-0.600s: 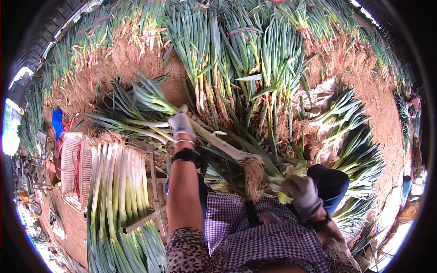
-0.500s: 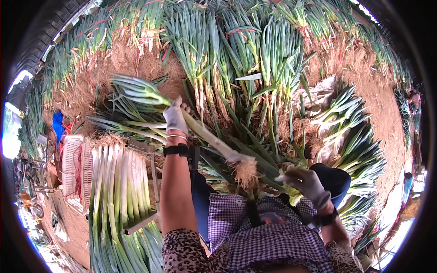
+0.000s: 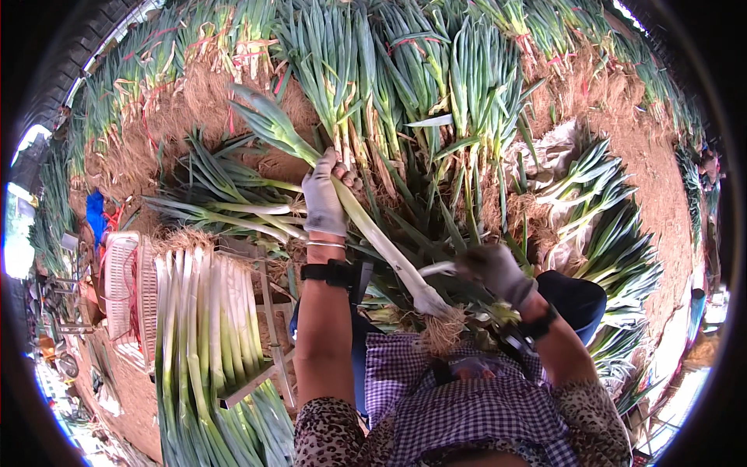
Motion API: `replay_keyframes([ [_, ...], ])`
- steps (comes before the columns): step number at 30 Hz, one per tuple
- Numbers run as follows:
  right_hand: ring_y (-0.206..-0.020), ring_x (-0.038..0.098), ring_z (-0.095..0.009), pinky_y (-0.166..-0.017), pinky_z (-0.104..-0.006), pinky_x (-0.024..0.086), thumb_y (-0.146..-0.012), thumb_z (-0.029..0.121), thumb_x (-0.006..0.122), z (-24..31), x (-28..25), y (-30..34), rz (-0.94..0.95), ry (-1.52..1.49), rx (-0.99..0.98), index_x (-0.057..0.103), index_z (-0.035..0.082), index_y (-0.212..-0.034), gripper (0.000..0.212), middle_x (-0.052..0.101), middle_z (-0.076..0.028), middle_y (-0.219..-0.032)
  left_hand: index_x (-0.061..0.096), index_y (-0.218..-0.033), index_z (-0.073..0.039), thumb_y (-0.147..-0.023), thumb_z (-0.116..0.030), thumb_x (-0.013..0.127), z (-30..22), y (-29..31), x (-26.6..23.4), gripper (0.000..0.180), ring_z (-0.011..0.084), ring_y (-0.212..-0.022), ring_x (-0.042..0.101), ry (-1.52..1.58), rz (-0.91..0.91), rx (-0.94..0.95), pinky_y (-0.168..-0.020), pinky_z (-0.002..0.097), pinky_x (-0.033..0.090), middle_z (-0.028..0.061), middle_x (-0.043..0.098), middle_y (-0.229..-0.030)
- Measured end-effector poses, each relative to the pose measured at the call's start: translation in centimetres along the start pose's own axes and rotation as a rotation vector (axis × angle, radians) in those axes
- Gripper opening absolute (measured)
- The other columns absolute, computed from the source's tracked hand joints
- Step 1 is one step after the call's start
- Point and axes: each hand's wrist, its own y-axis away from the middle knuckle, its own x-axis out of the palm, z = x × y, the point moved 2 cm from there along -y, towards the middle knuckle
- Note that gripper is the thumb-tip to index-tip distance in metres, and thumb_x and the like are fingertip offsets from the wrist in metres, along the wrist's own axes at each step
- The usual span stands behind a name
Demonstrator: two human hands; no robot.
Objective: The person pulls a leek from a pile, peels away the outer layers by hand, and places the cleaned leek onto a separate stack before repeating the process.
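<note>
My left hand (image 3: 324,198), in a pale glove, is closed round the upper stalk of a long green onion (image 3: 383,241). The onion slants from its green leaves at upper left to a shaggy root end above my checked apron (image 3: 467,412). My right hand (image 3: 498,274), also gloved and blurred, is to the right of the white lower stalk, its fingers curled in. A pale strip (image 3: 437,268) sticks out from these fingers toward the stalk; whether it is a peeled leaf or a tool, I cannot tell.
Clean-stemmed green onions (image 3: 206,311) lie stacked on a metal-framed rack (image 3: 272,335) at left, beside a pinkish plastic basket (image 3: 120,284). Upright bundles (image 3: 334,70) crowd the far side. More onions lie at right (image 3: 622,249), near a crumpled pale sack (image 3: 545,159).
My left hand has moved right with the onion, which now slants more steeply. My right hand has risen and come left toward the stalk, and a pale strip now shows at its fingers.
</note>
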Motion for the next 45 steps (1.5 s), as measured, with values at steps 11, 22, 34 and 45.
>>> replay_keyframes([
  [11, -0.076, 0.061, -0.012, -0.067, -0.0273, 0.050, -0.075, 0.034, 0.071, 4.3, -0.1, 1.0, 0.038, -0.290, -0.063, 0.060, -0.002, -0.106, 0.049, 0.065, -0.007, -0.086, 0.051, -0.085, -0.005, -0.083, -0.013, 0.063, 2.1, -2.4, -2.0, 0.015, 0.0127, -0.050, 0.044, -0.056, -0.191, 0.080, -0.044, 0.0278, 0.041, 0.0000, 0.045, -0.061],
  [22, -0.059, 0.058, -0.018, -0.057, -0.0326, 0.047, -0.075, 0.018, 0.072, 5.1, 0.7, -1.6, 0.077, 0.096, -0.042, 0.063, 0.004, -0.083, 0.018, 0.059, -0.010, -0.066, 0.052, -0.092, -0.005, -0.084, -0.015, 0.064, 3.4, -1.8, -1.5, 0.018, 0.0116, -0.047, 0.045, -0.299, -0.270, 0.101, -0.040, 0.0254, 0.037, 0.0004, 0.049, -0.062],
  [34, -0.070, 0.063, -0.030, -0.062, -0.0396, 0.048, -0.084, 0.058, 0.048, 3.8, 1.6, -1.7, 0.415, 0.480, -0.129, 0.066, 0.007, -0.085, 0.054, 0.063, -0.012, -0.069, 0.054, -0.079, -0.006, -0.082, -0.021, 0.063, 5.1, -2.7, -0.3, 0.018, 0.0124, -0.047, 0.045, -0.369, -0.214, 0.032, -0.042, 0.0268, 0.039, 0.0000, 0.050, -0.061],
  [45, -0.060, 0.059, -0.028, -0.056, -0.0350, 0.046, -0.085, 0.032, 0.061, 3.0, -0.4, 9.4, -0.244, -0.201, -0.075, 0.066, 0.004, -0.097, 0.031, 0.063, -0.014, -0.072, 0.046, -0.074, -0.012, -0.083, -0.017, 0.057, 10.7, -7.7, -6.0, 0.015, 0.0113, -0.048, 0.038, -0.238, -0.167, -0.225, -0.046, 0.0287, 0.037, -0.0026, 0.041, -0.060],
])
